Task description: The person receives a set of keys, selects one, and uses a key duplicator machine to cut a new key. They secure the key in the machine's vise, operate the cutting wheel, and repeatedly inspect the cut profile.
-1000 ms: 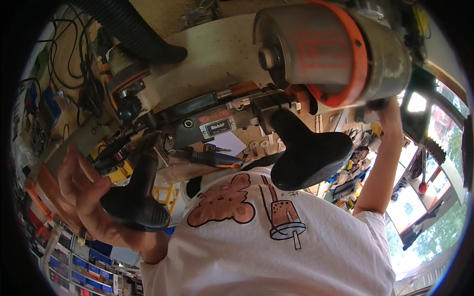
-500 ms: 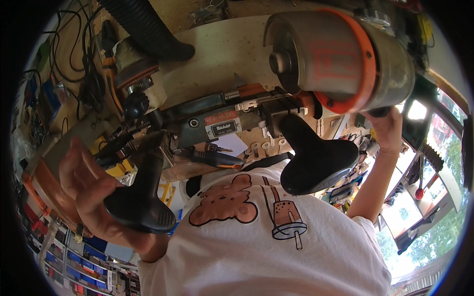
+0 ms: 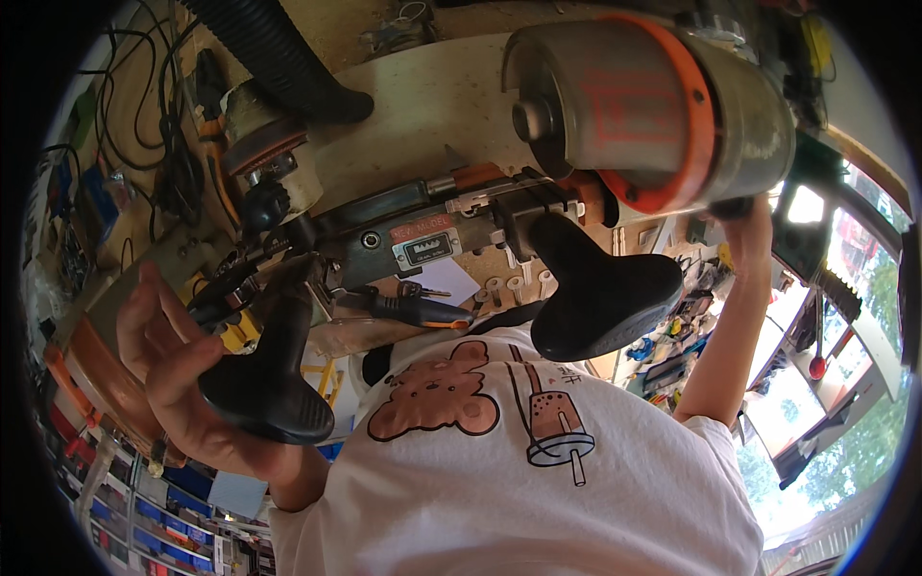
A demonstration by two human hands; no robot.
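A key cutting machine stands before me, with a black wing-shaped handle at the left and a matching handle further right. My left hand is open beside the left handle, its fingers spread and bent upward with nothing in them; the palm's heel lies behind the handle, and I cannot tell if they touch. My right hand reaches up to the underside of a grey cylindrical housing with an orange band. Its fingers are hidden behind a dark part there.
Several loose keys lie below the machine, near a tool with black and orange grips and white paper. A ribbed black hose hangs over the bench. Cables tangle at the left; a red-knobbed lever stands right.
The view has shifted slightly, so the machine appears a little further left. My right hand sits a bit higher against the housing; my left hand stays open beside the handle.
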